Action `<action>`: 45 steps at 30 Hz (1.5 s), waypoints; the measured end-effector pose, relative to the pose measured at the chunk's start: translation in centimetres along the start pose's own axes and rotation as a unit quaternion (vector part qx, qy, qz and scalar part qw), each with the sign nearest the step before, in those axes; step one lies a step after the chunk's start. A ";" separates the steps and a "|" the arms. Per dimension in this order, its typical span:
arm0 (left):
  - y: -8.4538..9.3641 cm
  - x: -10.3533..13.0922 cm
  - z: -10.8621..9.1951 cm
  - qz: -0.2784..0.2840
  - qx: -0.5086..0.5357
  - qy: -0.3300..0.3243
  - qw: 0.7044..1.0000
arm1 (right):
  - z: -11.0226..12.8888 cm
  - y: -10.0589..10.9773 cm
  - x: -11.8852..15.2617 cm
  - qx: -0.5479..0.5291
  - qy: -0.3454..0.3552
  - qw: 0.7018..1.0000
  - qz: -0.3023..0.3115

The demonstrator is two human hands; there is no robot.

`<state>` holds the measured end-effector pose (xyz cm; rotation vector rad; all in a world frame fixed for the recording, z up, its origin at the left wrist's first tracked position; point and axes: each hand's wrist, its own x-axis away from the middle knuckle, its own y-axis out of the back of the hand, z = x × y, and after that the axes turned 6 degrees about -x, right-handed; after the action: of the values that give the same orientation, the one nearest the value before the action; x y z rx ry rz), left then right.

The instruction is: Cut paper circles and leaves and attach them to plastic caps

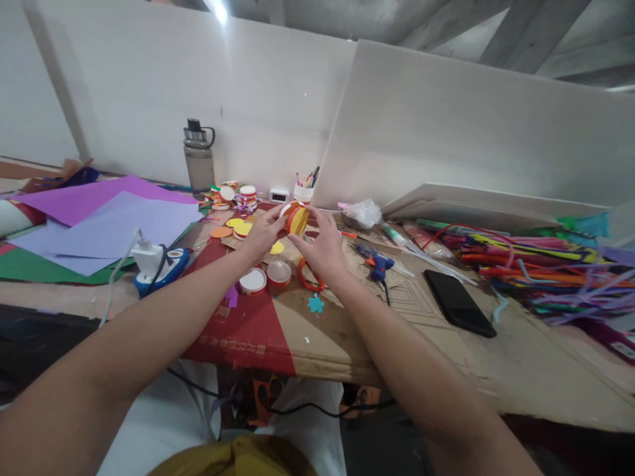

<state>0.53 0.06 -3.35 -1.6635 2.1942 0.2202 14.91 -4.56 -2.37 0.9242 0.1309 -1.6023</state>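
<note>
A small round box (296, 219), red and white round its side with a yellow disc on its face, is held up above the table between both hands. My left hand (264, 231) has its fingers closed on the box's left side. On the right side, the fingers and thumb of my right hand (322, 248) curve round its edge. Beneath them lie a round white-topped lid (253, 280), an open round container (278, 272), an orange-red ring (311, 285) and a teal flower shape (315, 303). Yellow discs (236, 223) are scattered just left of the hands.
Purple sheets (109, 225) and a blue power strip (163, 271) are at left. A bottle (199, 158) and a pen cup (303, 192) stand behind. Rightward are a blue glue gun (381, 264), a black phone (459, 303) and colourful pipe cleaners (526, 264).
</note>
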 end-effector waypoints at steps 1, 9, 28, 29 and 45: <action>-0.1 0.1 0.0 0.010 0.002 -0.004 1.000 | 0.0 0.1 0.0 -0.002 0.000 1.000 -0.012; -0.6 0.7 -0.6 0.050 0.057 0.025 0.997 | -0.2 0.4 0.2 0.015 -0.002 1.000 -0.024; -0.8 0.7 -0.3 0.077 0.101 0.039 0.991 | -1.1 0.1 0.2 0.057 0.045 0.997 0.010; -0.9 0.6 -0.3 0.071 0.100 0.042 0.992 | -1.1 0.1 0.2 0.058 0.048 0.997 0.008; -0.2 0.5 0.1 0.111 -0.039 -0.016 0.993 | -1.0 0.2 0.4 0.070 0.044 0.996 -0.022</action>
<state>0.61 -0.43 -3.63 -1.4413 2.3743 0.3948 15.56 -4.35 -3.21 1.1081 0.1011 -1.6277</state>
